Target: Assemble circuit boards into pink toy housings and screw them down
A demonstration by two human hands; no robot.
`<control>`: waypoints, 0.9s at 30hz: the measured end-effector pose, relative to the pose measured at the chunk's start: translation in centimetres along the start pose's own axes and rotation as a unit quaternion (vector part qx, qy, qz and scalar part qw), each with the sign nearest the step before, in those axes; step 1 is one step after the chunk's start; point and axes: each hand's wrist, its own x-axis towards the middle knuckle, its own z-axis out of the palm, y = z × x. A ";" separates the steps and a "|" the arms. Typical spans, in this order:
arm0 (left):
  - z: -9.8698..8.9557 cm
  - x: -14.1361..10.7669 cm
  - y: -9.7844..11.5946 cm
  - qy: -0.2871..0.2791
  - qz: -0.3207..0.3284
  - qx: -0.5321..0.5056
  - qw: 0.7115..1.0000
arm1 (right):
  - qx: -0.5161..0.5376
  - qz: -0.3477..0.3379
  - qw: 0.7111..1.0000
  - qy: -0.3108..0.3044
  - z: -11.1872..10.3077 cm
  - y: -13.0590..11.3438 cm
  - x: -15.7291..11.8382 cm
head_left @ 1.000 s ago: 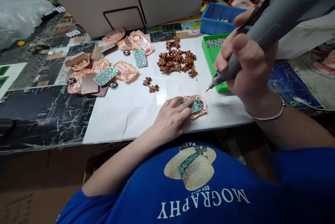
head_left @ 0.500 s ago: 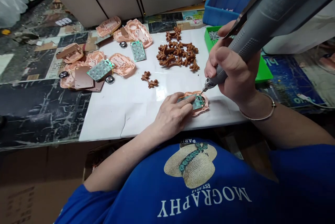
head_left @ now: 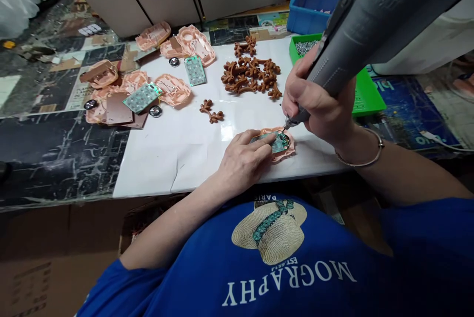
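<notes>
My right hand (head_left: 320, 99) is wrapped round a grey electric screwdriver (head_left: 355, 35), tilted with its tip down. The tip meets the upper right part of a green circuit board (head_left: 280, 143), close to a round black part. That board lies inside a pink plastic shell half (head_left: 292, 151) on the white work surface. My left hand (head_left: 246, 159) grips the shell's left side, with fingers stretched over the board and pressing on it; the thumb is hidden. Whether a screw sits under the tip is too small to tell.
Brown branch-shaped plastic pieces (head_left: 252, 75) lie in a heap beyond my hands, one piece (head_left: 212, 111) apart. More pink shells (head_left: 174, 91) with wired boards (head_left: 142, 97) are at the left. A green tray (head_left: 370, 97) with screws (head_left: 305, 48) and a blue bin (head_left: 311, 8) stand behind my right hand.
My right hand and the screwdriver have moved slightly left and down, and the screwdriver stands a little steeper. Its tip remains at the board. My left hand has barely moved.
</notes>
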 end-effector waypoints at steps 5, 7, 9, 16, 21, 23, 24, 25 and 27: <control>0.1 0.0 -0.1 -0.010 -0.010 -0.010 1.000 | 0.040 -0.003 0.999 0.004 -0.3 -0.1 0.4; 0.1 0.0 -0.2 -0.003 0.001 -0.010 1.000 | 0.050 -0.029 0.998 0.016 -0.9 -0.8 1.0; -0.1 -0.2 -0.3 0.007 0.019 -0.014 1.000 | 0.019 -0.046 0.998 0.047 -1.8 -1.9 1.6; -1.0 -1.4 -0.8 0.023 -0.012 -0.046 0.999 | -0.148 -0.107 0.970 0.160 -8.5 -1.9 4.3; -0.2 -0.9 -1.0 0.031 -0.016 -0.070 0.997 | -0.168 -0.123 0.950 0.234 -12.8 1.6 5.8; 0.2 -0.4 -1.0 0.036 -0.012 -0.075 0.996 | -0.165 -0.106 0.952 0.237 -13.4 2.5 6.0; 0.3 -0.3 -1.0 0.037 -0.011 -0.078 0.996 | -0.160 -0.100 0.953 0.239 -13.5 2.9 6.0; 0.4 -0.1 -1.0 0.037 -0.012 -0.080 0.996 | -0.155 -0.094 0.954 0.240 -13.5 3.1 6.0; 0.5 -0.1 -1.0 0.037 -0.013 -0.084 0.996 | -0.150 -0.086 0.957 0.235 -13.5 3.6 6.1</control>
